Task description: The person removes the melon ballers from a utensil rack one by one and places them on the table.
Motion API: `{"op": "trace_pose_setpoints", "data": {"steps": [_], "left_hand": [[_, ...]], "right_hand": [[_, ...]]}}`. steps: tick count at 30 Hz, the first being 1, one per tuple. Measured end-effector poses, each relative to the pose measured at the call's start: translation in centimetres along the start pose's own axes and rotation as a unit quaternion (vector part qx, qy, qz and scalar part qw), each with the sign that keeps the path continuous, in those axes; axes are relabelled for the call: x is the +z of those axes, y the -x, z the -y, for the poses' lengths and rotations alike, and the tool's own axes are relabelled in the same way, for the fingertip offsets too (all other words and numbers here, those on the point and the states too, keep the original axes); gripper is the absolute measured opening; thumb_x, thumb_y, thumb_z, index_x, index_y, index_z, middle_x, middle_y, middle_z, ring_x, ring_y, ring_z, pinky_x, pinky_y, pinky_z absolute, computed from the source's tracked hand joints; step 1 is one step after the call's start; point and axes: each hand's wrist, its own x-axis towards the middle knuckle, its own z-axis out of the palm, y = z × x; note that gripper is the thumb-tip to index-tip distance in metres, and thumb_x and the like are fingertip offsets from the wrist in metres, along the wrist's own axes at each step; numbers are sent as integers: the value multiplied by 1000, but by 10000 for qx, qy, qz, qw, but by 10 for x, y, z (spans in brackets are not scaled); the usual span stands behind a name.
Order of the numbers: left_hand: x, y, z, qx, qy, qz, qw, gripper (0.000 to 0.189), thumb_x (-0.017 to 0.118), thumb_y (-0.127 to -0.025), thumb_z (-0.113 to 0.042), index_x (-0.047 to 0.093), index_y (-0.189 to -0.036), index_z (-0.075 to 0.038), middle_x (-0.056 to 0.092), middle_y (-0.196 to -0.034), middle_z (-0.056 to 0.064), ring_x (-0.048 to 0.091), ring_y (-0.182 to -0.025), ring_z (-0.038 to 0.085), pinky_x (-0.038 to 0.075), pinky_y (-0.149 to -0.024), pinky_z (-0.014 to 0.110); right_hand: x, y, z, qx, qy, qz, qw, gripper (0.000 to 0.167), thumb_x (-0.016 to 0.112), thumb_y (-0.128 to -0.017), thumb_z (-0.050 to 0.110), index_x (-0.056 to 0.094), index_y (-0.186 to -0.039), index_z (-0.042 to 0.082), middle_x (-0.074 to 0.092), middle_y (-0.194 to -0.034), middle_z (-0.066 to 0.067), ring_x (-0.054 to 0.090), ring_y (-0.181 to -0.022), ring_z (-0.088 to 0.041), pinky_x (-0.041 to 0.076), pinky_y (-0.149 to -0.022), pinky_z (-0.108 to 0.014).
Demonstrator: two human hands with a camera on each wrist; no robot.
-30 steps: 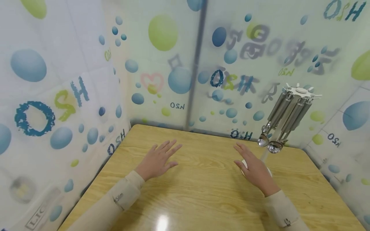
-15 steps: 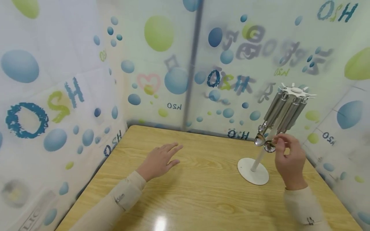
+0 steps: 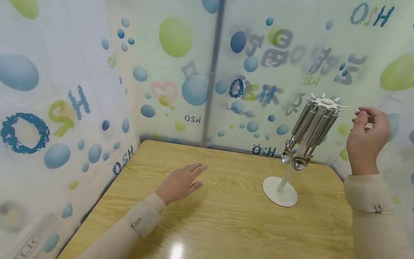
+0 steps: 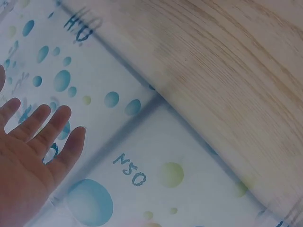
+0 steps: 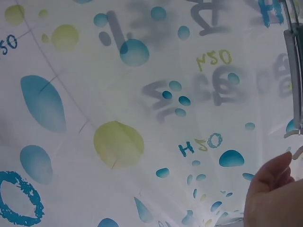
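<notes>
A white rotating stand (image 3: 279, 192) with a hooked top disc holds several metal kitchen utensils (image 3: 318, 120) with grey handles, hanging around its post. Two shiny rounded bowls, likely ladles (image 3: 300, 163), show at their lower ends. My right hand (image 3: 368, 138) is raised just right of the hooked disc, apart from it, fingers loosely bent and nothing visible in them. The right wrist view shows the same hand (image 5: 274, 194) close to a white hook tip and a grey handle (image 5: 294, 75). My left hand (image 3: 179, 183) hovers over the table with fingers extended, touching nothing.
The wooden table (image 3: 226, 219) stands against a corner of white sheeting (image 3: 200, 72) printed with blue and green dots. The stand's round base sits right of the table's middle. A light reflection lies near the front edge.
My right hand has gone from over the stand's base, past the ladle bowls with fingers bent, up to the right of the hooked disc. My left hand has barely moved.
</notes>
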Motion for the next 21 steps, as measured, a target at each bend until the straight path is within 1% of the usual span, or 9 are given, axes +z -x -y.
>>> {"op": "trace_pose_setpoints", "data": {"steps": [1,3,6,10,13,15,16,17,21], "left_hand": [[0,0,-1,17,-11,-6,10000,58,65,-101,-36,47,-152,-15,56,-143,11,69,-107,29,59,-78,42],[0,0,-2,35,6,-8,10000,57,66,-101,-35,48,-151,-15,57,-142,11,69,-106,29,59,-77,42],[0,-1,-3,30,35,44,10000,57,65,-101,-35,47,-152,-17,56,-142,11,69,-106,29,59,-77,42],[1,-2,-5,6,121,106,9999,56,64,-102,-35,47,-152,-18,56,-143,11,69,-107,29,59,-79,43],[0,-3,-6,4,163,121,9998,56,65,-101,-34,48,-152,-18,57,-143,10,69,-106,28,59,-80,42],[0,-4,-8,19,212,130,9997,55,65,-101,-34,48,-151,-18,58,-142,9,69,-107,27,59,-81,42],[0,-5,-9,36,238,134,9996,55,65,-101,-34,49,-151,-17,58,-142,8,69,-108,26,59,-81,41],[1,-7,-11,51,255,137,9996,54,65,-101,-34,49,-150,-18,58,-141,7,69,-109,25,59,-82,41],[3,-17,-18,147,329,123,9993,51,62,-103,-36,51,-149,-17,60,-140,5,66,-115,23,58,-85,38]], "right_hand": [[2,-7,0,108,101,245,9996,30,47,-108,24,69,-123,11,50,-97,30,51,-83,14,38,-70,-12],[5,-18,0,132,320,744,9966,35,47,-108,27,68,-128,7,48,-96,31,49,-82,17,36,-72,-13],[8,-28,1,-91,696,1233,9899,41,47,-109,29,68,-127,-2,42,-90,35,42,-77,23,31,-73,-14],[7,-33,-1,-313,932,1446,9846,44,48,-109,29,69,-119,-7,37,-77,43,38,-68,26,30,-71,-9],[5,-35,-1,-271,982,1693,9803,43,47,-109,27,69,-119,-8,33,-72,50,39,-65,25,32,-65,-4],[5,-37,-1,-234,1050,1904,9758,41,46,-109,26,68,-122,-7,33,-72,52,40,-64,25,33,-61,-4],[3,-37,-1,-229,1097,1982,9737,40,46,-109,25,68,-123,-6,33,-73,52,40,-64,25,33,-61,-4],[2,-38,-1,-202,1148,2069,9714,41,45,-109,25,67,-125,-6,38,-76,50,40,-65,25,33,-60,-4],[-2,-39,1,-158,1292,2264,9653,43,45,-109,28,67,-128,-4,49,-84,39,41,-66,23,34,-59,-6]]}}
